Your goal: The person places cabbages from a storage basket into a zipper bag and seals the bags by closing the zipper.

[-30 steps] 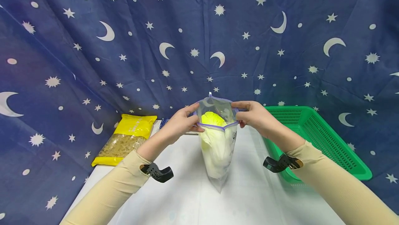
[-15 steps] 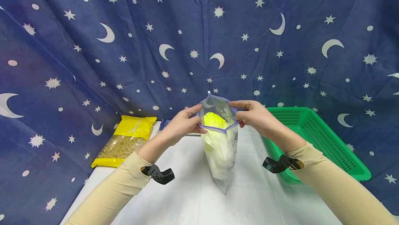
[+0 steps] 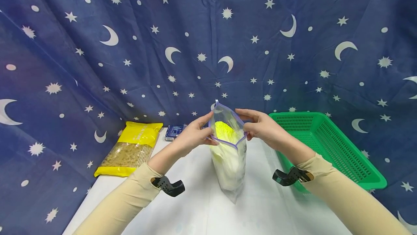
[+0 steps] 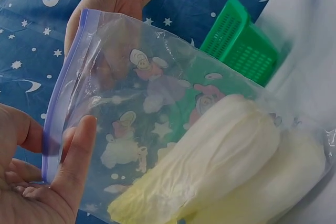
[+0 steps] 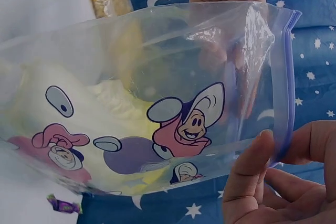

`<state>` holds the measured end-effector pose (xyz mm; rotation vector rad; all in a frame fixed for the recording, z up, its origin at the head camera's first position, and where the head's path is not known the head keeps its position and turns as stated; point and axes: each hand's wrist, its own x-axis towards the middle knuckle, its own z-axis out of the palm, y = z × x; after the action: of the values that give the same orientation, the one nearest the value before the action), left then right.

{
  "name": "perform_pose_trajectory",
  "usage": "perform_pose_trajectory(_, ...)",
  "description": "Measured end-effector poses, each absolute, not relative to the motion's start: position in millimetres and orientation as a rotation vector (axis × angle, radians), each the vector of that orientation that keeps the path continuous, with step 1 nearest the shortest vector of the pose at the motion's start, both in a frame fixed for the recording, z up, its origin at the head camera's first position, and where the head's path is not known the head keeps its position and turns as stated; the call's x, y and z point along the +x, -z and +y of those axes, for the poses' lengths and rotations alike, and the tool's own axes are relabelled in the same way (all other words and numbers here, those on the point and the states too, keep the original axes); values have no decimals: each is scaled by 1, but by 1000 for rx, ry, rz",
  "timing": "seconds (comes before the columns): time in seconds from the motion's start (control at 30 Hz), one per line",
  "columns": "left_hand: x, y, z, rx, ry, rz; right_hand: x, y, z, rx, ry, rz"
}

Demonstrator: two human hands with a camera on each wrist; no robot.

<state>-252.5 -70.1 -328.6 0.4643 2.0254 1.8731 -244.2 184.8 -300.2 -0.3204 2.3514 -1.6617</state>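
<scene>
A clear zip bag (image 3: 239,162) with a purple zip edge stands upright on the table, its mouth open upward. Pale napa cabbage (image 3: 224,155) with yellow leaf tips fills the lower part of it. On the left side of the mouth, my left hand (image 3: 195,133) pinches the rim between thumb and fingers. Opposite, my right hand (image 3: 262,124) pinches the other side of the rim. Cartoon figures are printed on the bag, as the right wrist view shows. The left wrist view has my left fingers (image 4: 76,156) right at the zip edge.
A green plastic basket (image 3: 342,148) stands at the right. Back left lies a yellow bag of pasta (image 3: 130,148), with a blue packet (image 3: 174,131) beside it. A small purple-wrapped sweet (image 5: 64,204) lies near the table edge. A star-patterned curtain (image 3: 202,39) hangs behind.
Both hands have come closer together and slightly lower. The bag's mouth has narrowed and its back zip corner has shifted left. More of the blue packet shows.
</scene>
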Motion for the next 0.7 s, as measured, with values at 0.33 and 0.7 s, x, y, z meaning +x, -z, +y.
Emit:
perform_pose_trajectory(0.33, -251, 339, -64, 424, -1977, 1960, -242, 311, 182, -386, 1735, 2265)
perform_pose_trajectory(0.7, -249, 352, -60, 482, -2085, 1903, -224, 329, 179, -449, 1873, 2319)
